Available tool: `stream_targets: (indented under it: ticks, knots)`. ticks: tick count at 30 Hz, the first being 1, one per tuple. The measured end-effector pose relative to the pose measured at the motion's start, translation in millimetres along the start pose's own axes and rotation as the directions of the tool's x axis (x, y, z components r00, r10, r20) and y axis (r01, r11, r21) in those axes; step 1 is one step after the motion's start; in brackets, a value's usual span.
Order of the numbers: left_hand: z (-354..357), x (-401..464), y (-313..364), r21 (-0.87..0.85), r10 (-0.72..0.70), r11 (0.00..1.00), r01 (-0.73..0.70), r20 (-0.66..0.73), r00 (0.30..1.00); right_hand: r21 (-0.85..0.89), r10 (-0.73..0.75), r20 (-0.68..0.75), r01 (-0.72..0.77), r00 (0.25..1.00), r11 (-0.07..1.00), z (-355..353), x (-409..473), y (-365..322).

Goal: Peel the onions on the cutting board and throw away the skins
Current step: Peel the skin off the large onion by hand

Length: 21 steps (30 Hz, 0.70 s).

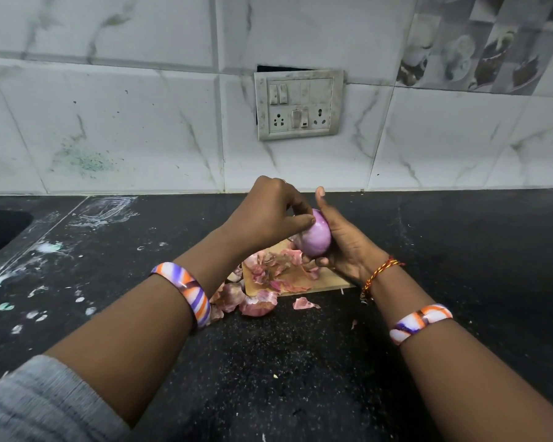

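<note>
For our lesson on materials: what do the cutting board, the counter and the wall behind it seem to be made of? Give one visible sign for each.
Cutting board: probably wood, matt; pale tan face with a plain cut edge.
Counter: looks like polished black stone, perhaps granite; fine pale speckles and a slight sheen.
Wall: glazed tiles with a marble pattern; grey veins, straight joints, glossy face.

This is a home kitchen. A black stone counter (pixel 428 250) runs across the middle, with white tiles (pixel 125 122) behind it, a sink (pixel 0 231) at the left edge, and food-picture tiles (pixel 492 43) at the upper right.
</note>
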State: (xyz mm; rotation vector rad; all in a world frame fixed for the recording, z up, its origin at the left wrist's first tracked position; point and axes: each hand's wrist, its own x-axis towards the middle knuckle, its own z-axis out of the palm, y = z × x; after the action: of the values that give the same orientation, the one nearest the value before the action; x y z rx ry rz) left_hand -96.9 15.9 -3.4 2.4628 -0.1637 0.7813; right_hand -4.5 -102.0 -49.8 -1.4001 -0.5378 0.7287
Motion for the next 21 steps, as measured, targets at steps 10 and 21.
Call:
stream_targets:
  ticks: [10, 21]
  knots:
    - [11, 1, 3, 0.153, -0.019, 0.988, 0.029, -0.066, 0.998, -0.051, -0.042, -0.152, 0.035, 0.988, 0.998, 3, 9, 7]
    - [17, -5, -6, -0.164, -0.148, 0.978, 0.126, -0.131, 0.980, 0.185, -0.066, -0.131, 0.090, 0.989, 0.979, -7, 13, 4]
